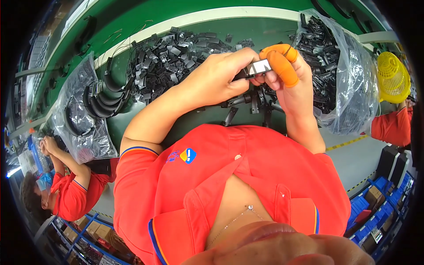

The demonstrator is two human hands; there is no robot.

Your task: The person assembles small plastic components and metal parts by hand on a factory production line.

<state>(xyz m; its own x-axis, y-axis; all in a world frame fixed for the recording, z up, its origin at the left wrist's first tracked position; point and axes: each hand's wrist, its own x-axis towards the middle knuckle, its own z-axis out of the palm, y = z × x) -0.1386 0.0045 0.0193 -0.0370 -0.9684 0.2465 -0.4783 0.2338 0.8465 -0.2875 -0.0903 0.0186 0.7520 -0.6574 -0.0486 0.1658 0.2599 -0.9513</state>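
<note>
In front of my chest, both hands meet around a small black plastic piece (259, 67) whose flat face shines white. My left hand (223, 77) pinches its left end between thumb and bent fingers. From the other side my right hand (291, 75) grips it, with orange finger covers on two curled fingers; its remaining fingers are partly hidden underneath. Several black hinge-like parts (254, 104) lie on the green table just below my hands. Beyond my left forearm spreads a heap of small black plastic plates (172, 55).
Curved black headbands (104, 104) rest by a clear plastic sheet (81, 128) on the left. At right, a clear bag (353, 84) holds black parts (318, 57). Past it is a yellow round cage (392, 77). A co-worker (73, 190) sits left; another's red sleeve (393, 126) shows right.
</note>
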